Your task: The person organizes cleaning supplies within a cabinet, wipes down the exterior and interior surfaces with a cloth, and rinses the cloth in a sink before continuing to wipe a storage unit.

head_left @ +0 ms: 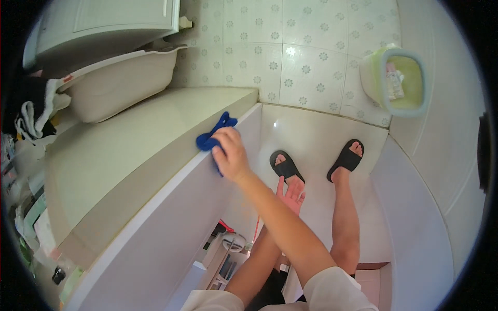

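My right hand (232,154) reaches across to the left, its fingers bent over a blue cloth (208,139). The cloth is bunched on the white top edge of a long panel (171,179), and part of it hangs down the panel's near face. Lower in the view, my left hand (291,195) is held palm up with fingers spread and nothing in it. It is partly behind my right forearm, in front of my foot in a black slipper (287,166).
Left of the panel lies a wide pale ledge (122,135), with a beige plastic tub (122,83) under a white cabinet (104,23). A green bin (376,78) holding a wrapper stands at the upper right on patterned tiles. Shelves (220,264) show low down.
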Motion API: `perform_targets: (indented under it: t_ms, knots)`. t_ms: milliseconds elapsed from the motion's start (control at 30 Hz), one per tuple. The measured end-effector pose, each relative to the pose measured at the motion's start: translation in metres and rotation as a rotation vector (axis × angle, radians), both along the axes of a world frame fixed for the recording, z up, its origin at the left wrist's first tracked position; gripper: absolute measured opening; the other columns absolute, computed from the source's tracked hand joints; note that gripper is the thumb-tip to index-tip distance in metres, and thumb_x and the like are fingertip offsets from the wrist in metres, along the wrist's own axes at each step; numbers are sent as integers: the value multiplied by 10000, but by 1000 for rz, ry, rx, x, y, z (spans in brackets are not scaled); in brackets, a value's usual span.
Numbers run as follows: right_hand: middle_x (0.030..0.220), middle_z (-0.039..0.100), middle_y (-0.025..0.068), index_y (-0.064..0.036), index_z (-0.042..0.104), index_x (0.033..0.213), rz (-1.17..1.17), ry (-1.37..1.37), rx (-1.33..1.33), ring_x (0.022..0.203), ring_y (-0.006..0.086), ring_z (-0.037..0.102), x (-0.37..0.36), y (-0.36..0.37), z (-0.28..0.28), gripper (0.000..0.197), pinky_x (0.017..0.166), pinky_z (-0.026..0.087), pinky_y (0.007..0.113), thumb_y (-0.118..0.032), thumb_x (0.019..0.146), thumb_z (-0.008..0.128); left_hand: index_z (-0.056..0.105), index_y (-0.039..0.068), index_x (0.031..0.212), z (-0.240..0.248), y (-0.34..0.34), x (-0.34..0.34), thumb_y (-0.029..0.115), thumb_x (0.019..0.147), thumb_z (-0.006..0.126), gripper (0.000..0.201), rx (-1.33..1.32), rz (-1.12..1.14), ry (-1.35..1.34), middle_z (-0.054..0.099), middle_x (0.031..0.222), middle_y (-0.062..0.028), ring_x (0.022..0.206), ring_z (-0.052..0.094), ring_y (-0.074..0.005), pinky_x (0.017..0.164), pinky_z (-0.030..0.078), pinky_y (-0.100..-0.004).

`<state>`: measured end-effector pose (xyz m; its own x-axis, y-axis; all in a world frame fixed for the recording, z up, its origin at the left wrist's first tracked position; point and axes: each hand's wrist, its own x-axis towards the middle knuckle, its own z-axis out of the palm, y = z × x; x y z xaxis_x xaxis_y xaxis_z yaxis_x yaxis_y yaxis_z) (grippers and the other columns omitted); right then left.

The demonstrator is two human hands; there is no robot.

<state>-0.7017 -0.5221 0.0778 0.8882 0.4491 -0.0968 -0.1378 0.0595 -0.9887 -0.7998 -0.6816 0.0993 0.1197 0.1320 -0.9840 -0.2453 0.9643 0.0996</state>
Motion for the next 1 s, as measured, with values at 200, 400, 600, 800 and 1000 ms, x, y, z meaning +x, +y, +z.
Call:
perform_targets:
  t_ms: [200,400,600,800,1000]
  knots:
    - [1149,603,166,-4,623,1100,38,115,-110,1133,388,562,-4,-1,-136,213,984,452,428,-89,906,604,188,134,1583,-41,36,-28,553,1026,339,713,202,-97,-255,292,1582,-162,1425,370,-317,1161,312,-488]
    - [1379,551,173,-16,509,1383,-86,651,-294,1331,335,476,2,27,-220,418,1109,362,387,-251,1040,474,217,144,1584,-43,63,5,529,1025,312,685,191,-204,279,389,1533,-146,1375,432,-328,1127,366,-486]
    - [1500,465,187,30,445,1448,-49,512,-123,1403,323,416,8,41,-179,473,1168,292,354,-233,1055,449,285,181,1554,-60,51,-21,497,1032,345,614,-33,-61,-244,349,1555,-159,1395,401,-318,1107,382,-499]
    - [1404,565,134,-41,564,1355,99,103,-10,1356,334,478,17,36,-24,390,1154,290,494,-121,974,534,325,237,1541,-56,35,1,555,1030,354,603,9,-87,-7,373,1544,-178,1354,450,-318,1100,385,-495]
    - [1301,615,96,-66,613,1261,239,-64,241,1270,313,536,50,38,123,358,1125,302,559,-112,906,600,229,274,1582,-28,19,3,632,1008,310,681,2,-60,2,348,1573,-168,1389,413,-334,1098,320,-461]
